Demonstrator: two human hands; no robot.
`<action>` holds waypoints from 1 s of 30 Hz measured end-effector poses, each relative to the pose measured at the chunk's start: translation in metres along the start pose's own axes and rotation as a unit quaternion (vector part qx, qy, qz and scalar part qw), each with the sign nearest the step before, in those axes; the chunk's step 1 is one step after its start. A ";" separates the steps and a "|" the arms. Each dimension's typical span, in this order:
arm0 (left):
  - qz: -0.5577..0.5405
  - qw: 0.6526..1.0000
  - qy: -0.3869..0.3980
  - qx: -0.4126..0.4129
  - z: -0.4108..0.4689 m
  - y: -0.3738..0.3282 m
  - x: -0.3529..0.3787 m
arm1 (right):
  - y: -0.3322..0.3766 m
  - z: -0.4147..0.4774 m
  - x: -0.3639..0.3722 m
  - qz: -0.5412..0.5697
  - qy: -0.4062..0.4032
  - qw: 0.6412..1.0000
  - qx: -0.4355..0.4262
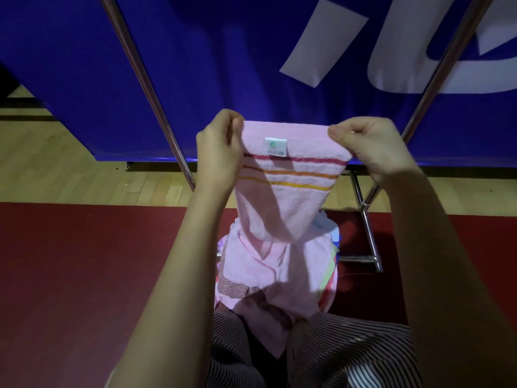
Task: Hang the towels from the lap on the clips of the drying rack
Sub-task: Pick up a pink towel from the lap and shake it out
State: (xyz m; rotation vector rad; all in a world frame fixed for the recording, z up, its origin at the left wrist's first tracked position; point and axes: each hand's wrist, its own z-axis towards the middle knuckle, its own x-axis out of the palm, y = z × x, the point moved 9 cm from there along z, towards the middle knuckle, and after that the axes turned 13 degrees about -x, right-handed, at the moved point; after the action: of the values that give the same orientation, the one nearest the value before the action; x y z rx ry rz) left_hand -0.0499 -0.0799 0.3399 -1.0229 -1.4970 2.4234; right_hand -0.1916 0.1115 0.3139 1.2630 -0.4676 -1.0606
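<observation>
A pink towel (282, 191) with a white label and red, orange and yellow stripes hangs stretched between my hands. My left hand (219, 151) pinches its upper left corner and my right hand (372, 147) pinches its upper right corner. Its lower end droops onto a pile of more towels (277, 273) lying on my lap, pink on top with coloured edges showing at the right. The drying rack shows only as two slanted metal poles (145, 79) and a low cross frame (366, 236). No clips are in view.
A large blue banner (223, 65) with white shapes hangs right behind the rack. Beneath lie a wooden floor (70, 169) and a dark red mat (84, 261). My striped trousers (349, 351) fill the bottom of the view.
</observation>
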 end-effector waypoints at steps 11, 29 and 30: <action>-0.037 0.989 -0.069 -0.123 -0.003 0.017 0.004 | -0.014 0.003 0.008 -0.068 -0.072 0.995 0.032; -0.312 0.905 0.100 -0.272 -0.039 0.023 0.070 | -0.013 -0.015 0.068 0.144 0.033 0.970 0.192; -0.317 0.901 0.121 -0.272 -0.040 0.021 0.072 | -0.014 -0.015 0.069 0.168 0.046 0.963 0.203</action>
State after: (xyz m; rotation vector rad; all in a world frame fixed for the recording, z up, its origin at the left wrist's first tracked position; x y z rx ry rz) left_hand -0.0762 -0.0299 0.2760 -0.6988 -2.0514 1.4167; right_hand -0.1522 0.0618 0.2795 1.5184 -0.8272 -0.6314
